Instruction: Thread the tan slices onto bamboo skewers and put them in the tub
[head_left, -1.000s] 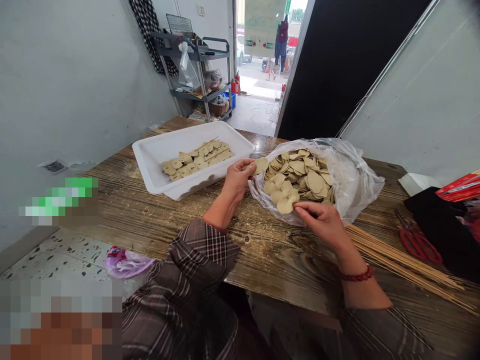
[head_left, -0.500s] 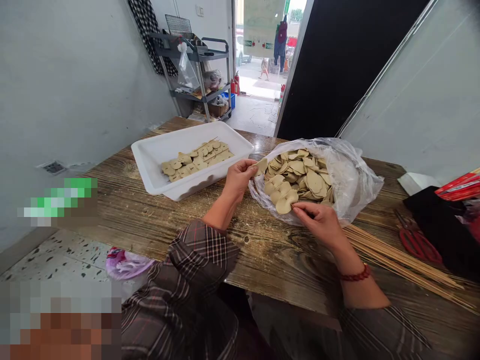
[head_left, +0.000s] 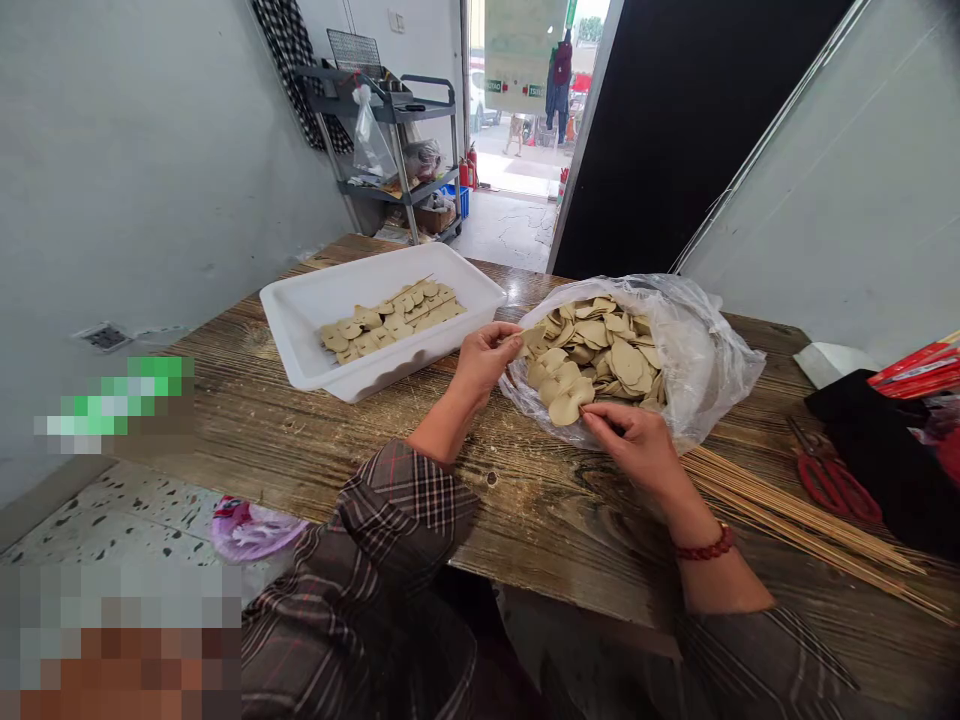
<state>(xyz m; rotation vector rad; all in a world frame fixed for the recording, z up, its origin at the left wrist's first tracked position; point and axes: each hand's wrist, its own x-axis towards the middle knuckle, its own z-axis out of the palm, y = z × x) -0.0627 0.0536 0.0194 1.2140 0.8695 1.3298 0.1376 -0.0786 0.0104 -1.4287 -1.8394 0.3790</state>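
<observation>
My right hand [head_left: 636,440] pinches the lower end of a thin skewer carrying several flat, beige, rounded slices [head_left: 562,388]; the skewer itself is mostly hidden by them. Between the thumb and fingers of my left hand [head_left: 484,362] is one thin beige slice [head_left: 530,339], seen nearly edge-on and apart from the threaded ones. Both hands are at the near side of a clear plastic bag [head_left: 705,350], which lies open and full of loose slices [head_left: 630,365]. To the left, a white tray [head_left: 409,368] contains several skewers of threaded slices [head_left: 397,322].
Bare bamboo skewers [head_left: 795,520] lie on the wooden table [head_left: 540,520] at the right, near red-handled scissors [head_left: 836,485] and a black box [head_left: 855,425] with red packets [head_left: 919,368]. A grey cart [head_left: 397,110] stands behind the table, beside a doorway.
The slice in my left hand has turned from showing its flat face to nearly edge-on. My right hand and the threaded slices are almost unchanged.
</observation>
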